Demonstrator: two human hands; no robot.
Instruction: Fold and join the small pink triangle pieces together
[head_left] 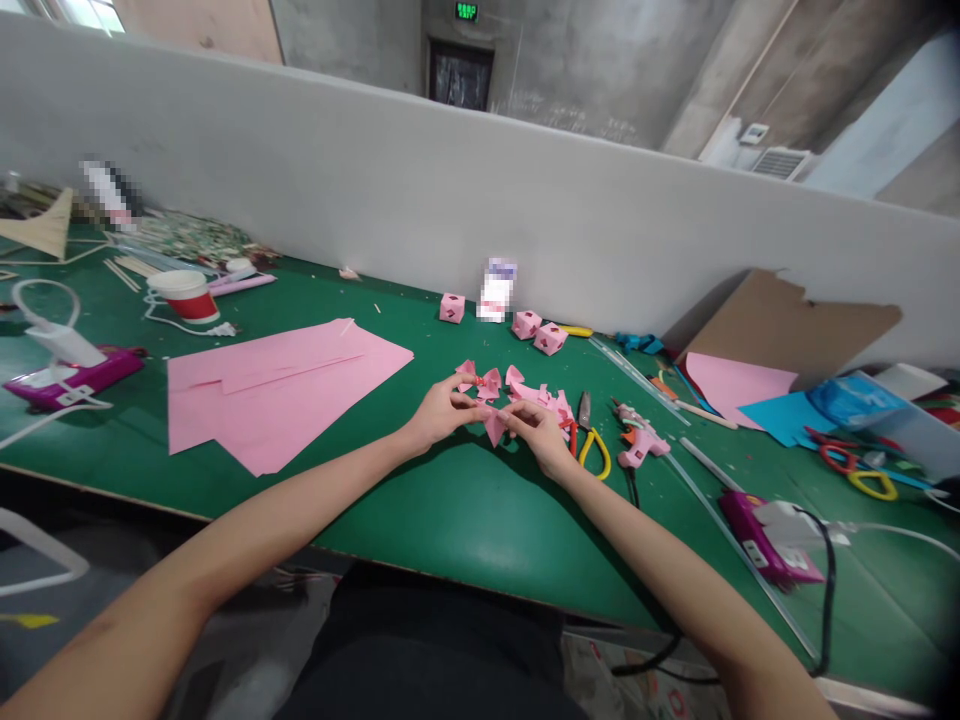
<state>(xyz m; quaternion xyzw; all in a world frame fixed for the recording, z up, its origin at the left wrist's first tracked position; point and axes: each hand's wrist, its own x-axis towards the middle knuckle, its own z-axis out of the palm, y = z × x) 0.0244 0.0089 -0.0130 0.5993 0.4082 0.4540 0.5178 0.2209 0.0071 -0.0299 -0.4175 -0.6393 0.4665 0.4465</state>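
Note:
Both of my hands meet over the green table, holding a small folded pink paper piece (494, 425) between them. My left hand (444, 412) pinches its left side with thumb and fingers. On its right side, my right hand (538, 434) grips the paper with closed fingertips. Just behind the hands lie other folded pink pieces (490, 383) and pink scraps (559, 404). Scissors with red and yellow handles (595, 452) rest right beside my right hand, and a pink glue gun (640, 440) lies further right. Three pink paper cubes, one of them at the left (452, 308), stand near the partition.
Large pink paper sheets (277, 395) cover the left middle of the green table (450, 540). A paper cup (187, 296) and a purple power strip (82, 378) stand further left. Another power strip (765, 540), clear rods and red-yellow scissors (855, 468) lie at right. A grey partition (375, 190) bounds the back.

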